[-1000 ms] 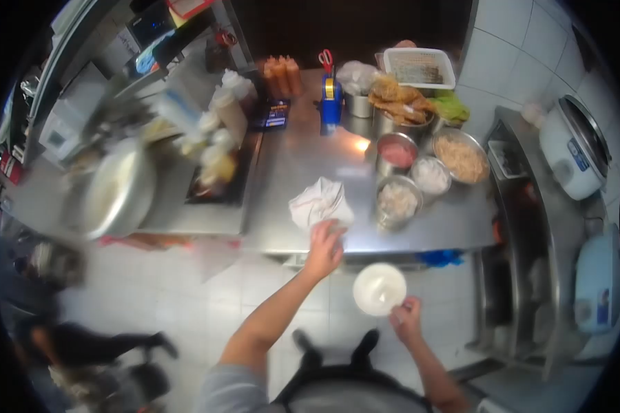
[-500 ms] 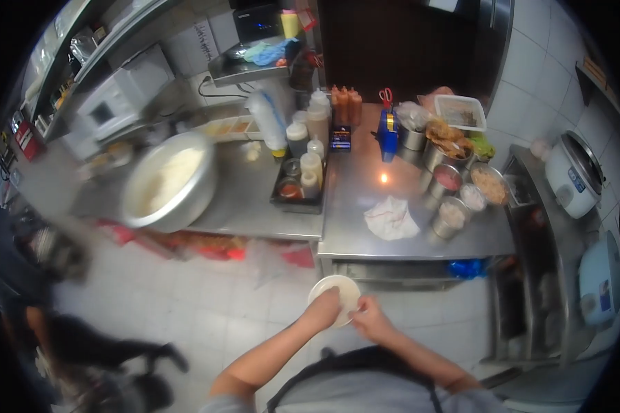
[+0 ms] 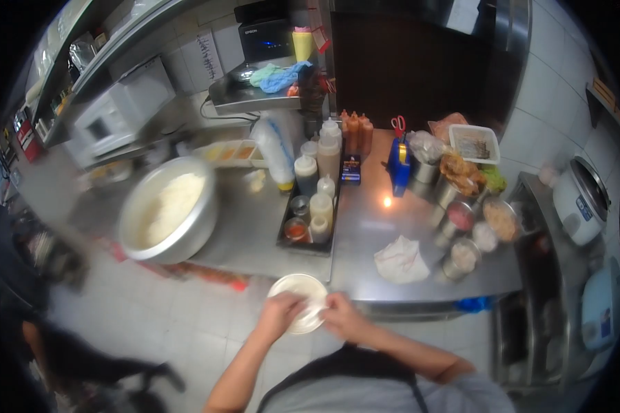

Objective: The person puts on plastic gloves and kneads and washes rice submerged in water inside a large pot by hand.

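Round cream-white bowl (image 3: 298, 280) has shifted leftward — both hands now occupied: right hand (image 3: 344, 316) pinching rim, left hand (image 3: 281, 313) inside, grip cannot be told.

Glare dots the counter (image 3: 357, 258); dark edges bow.

The single view looks from a camera on the person's head, facing forward and steeply down, close enough that the shirt (image 3: 455, 396) fills part of the bottom edge and the left hand (image 3: 281, 315) and right hand (image 3: 344, 319) show just below centre. Its very wide lens bows straight edges and leaves dark corners, taking in the worktop (image 3: 358, 241) across the middle, floor (image 3: 155, 313) at lower left, microwave (image 3: 127, 110) at upper left and cooker (image 3: 576, 206) at far right.
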Demonstrator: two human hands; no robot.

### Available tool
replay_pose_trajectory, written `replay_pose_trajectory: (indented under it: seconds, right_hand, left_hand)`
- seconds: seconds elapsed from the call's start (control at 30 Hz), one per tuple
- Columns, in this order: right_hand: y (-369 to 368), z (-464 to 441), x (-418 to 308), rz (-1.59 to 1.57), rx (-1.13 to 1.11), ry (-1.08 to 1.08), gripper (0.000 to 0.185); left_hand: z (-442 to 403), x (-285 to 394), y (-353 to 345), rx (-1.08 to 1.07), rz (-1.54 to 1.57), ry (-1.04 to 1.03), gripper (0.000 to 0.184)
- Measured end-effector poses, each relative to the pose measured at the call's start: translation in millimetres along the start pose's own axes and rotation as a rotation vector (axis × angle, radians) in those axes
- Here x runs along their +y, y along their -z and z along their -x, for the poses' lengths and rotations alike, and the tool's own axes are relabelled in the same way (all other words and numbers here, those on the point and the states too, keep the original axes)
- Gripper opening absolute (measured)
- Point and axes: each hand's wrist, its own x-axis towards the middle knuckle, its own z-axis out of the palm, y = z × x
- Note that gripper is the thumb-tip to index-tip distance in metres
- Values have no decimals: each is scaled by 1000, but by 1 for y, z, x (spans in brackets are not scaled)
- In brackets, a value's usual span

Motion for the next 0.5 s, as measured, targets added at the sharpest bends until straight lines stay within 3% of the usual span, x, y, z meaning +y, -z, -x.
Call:
replay_pose_trajectory:
  seconds: [0.17,0.27,0.37,0.43,0.5]
  right_hand:
    - [-7,-93,2,65,-33,199,23]
    - [-24,-140,6,83,2,254,19]
    - [-50,-172,24,203,81,178,15]
    - [-69,-188,45,291,91,127,14]
    - [-75,-195,58,342,-49,89,19]
  left_hand:
    - [-22,-27,42,448,-126,99,9]
    - [-37,-49,67,543,-68,219,17]
    - [-50,-70,97,561,-251,28,39]
    - [-51,-86,113,389,-323,50,69]
    - [-46,-133,107,229,-188,104,88]
